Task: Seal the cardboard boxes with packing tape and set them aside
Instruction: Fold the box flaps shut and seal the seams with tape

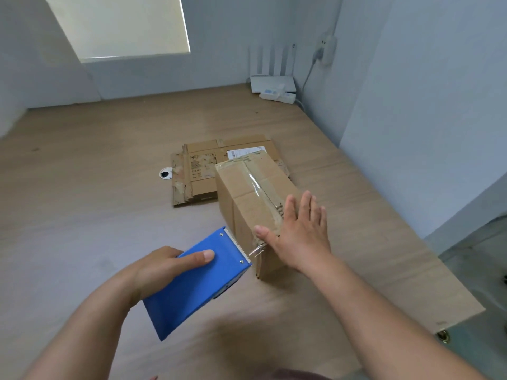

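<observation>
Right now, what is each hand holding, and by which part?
The left hand grips the blue tape dispenser by its body, thumb across the top face. The right hand holds nothing; it rests flat on the cardboard box.

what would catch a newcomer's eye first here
The bright blue tape dispenser stands out, gripped by the left hand low in the centre. Right beside it, the right hand presses flat on a taped cardboard box, with flattened cardboard lying behind.
</observation>
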{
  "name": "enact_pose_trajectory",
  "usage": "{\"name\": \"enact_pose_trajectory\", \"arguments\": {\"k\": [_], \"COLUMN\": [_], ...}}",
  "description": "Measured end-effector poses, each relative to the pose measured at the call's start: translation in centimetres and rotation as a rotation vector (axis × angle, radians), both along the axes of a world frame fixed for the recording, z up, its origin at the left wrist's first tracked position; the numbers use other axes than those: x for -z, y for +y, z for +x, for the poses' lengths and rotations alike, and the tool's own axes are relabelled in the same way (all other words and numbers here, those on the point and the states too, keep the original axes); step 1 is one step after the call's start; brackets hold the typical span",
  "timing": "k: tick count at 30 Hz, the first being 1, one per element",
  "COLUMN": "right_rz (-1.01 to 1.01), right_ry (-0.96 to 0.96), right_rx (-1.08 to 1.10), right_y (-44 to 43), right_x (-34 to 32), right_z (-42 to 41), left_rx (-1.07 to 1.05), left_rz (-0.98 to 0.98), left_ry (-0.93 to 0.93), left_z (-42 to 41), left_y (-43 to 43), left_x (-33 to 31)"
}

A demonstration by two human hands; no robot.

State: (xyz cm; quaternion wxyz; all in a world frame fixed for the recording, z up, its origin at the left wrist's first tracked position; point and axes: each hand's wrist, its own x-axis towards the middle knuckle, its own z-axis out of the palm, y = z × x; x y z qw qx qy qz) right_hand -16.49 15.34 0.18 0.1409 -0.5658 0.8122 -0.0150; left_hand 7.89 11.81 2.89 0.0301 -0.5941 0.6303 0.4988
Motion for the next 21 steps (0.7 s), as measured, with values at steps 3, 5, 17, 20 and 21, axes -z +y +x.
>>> {"name": "enact_pose_trajectory", "arguments": {"k": [3, 5, 17, 20, 21], "right_rz": [0.003, -0.002, 0.002, -0.024, -0.021], "right_ry": [0.004, 0.009, -0.005, 0.004, 0.010], "right_rx": [-0.001, -0.001, -0.007, -0.006, -0.015], "right_y": [0.0, 0.0, 0.4, 0.3, 0.3], "right_x": [0.0, -0.1, -0.9, -0.8, -0.8], "right_z": [0.1, 0.1, 0.3, 0.2, 0.3], "left_rx": [-0.021, -0.039, 0.330, 0.198, 0.158], "left_rz": [-0.016, -0.047, -0.435, -0.406, -0.415], "left_ry": [-0.062, -0.132, -0.919, -0.863, -0.838], "left_z": [-0.8, -2.1, -4.2, -1.7, -1.3], "left_y": [-0.1, -0.5, 0.0, 1.1, 1.2], "left_x": [-0.1, 0.0, 0.7, 2.7, 3.1]}}
